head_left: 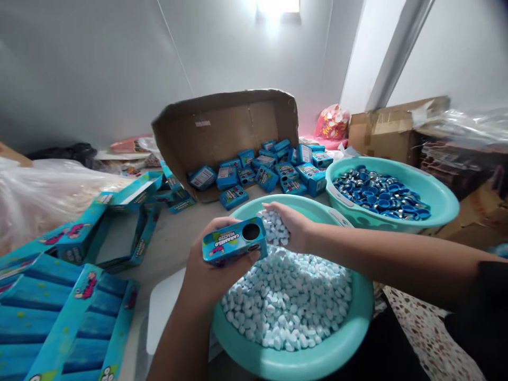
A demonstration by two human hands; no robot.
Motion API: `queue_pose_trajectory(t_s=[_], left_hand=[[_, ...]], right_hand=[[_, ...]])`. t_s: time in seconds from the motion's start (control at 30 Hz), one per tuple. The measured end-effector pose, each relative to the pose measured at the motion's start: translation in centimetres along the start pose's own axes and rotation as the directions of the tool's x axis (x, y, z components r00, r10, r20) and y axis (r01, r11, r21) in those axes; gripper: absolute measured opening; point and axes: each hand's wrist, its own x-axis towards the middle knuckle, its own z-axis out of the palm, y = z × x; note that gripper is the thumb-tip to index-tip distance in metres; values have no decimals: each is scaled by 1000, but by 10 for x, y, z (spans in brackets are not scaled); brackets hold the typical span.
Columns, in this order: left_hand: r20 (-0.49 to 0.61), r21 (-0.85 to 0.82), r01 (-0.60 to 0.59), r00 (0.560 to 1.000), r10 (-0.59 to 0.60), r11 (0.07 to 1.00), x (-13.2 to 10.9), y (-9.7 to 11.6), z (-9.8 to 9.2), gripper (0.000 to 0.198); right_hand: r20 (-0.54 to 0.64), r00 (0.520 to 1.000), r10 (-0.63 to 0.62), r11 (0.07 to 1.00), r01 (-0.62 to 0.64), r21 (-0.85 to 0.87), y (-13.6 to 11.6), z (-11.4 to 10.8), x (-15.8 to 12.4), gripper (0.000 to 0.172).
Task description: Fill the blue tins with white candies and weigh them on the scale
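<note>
My left hand [214,270] is closed around a small blue candy box [228,244], held tilted with a round dark hole [251,232] at its right end. Close beside that hole, my right hand [296,227] is cupped around a heap of white candies [275,228]. Both hands are over a turquoise basin [293,365] filled with loose white and pale blue candies [293,301]. The fingers of my right hand curl up at the far side of the heap. How full the box is cannot be seen.
Behind the basin, a cardboard box [226,127] lies on its side, with several blue candy boxes [265,177] in and before it. At right, another turquoise basin [440,198] holds blue and silver caps [381,196]. Blue display trays [67,317] crowd the left.
</note>
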Motion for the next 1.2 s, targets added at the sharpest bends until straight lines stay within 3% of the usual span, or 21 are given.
queue_pose_trajectory(t_s=[0.1,0.17,0.23,0.4,0.63,1.07,1.2], left_hand=[[199,87,42,978,-59,995,2,-2,-3,41],[341,154,63,933,-113,986,5,-3,-3,43],[409,200,78,899,-156,977,6,-3,-2,44],[353,204,166,907,-231,965,7,-4,3,43],[293,179,136,938,-185,974,7,-13,5,49],[222,161,126,962,-160,979,7,-19,4,52],[216,217,61,970,-109,974,6,-15,7,48]], right_hand=[[30,999,-15,998,14,58,-13,-2,-4,24],[44,998,-55,992,49,115,-20,-1,-9,23],[27,994,-102,981,96,166,-26,2,-13,22],[21,966,-256,932,241,269,-31,13,-18,18],[92,930,-356,929,342,138,-18,21,-19,25],[136,900,-414,910,409,67,-12,18,-21,36],[145,882,-448,894,442,71,-11,21,-24,34]])
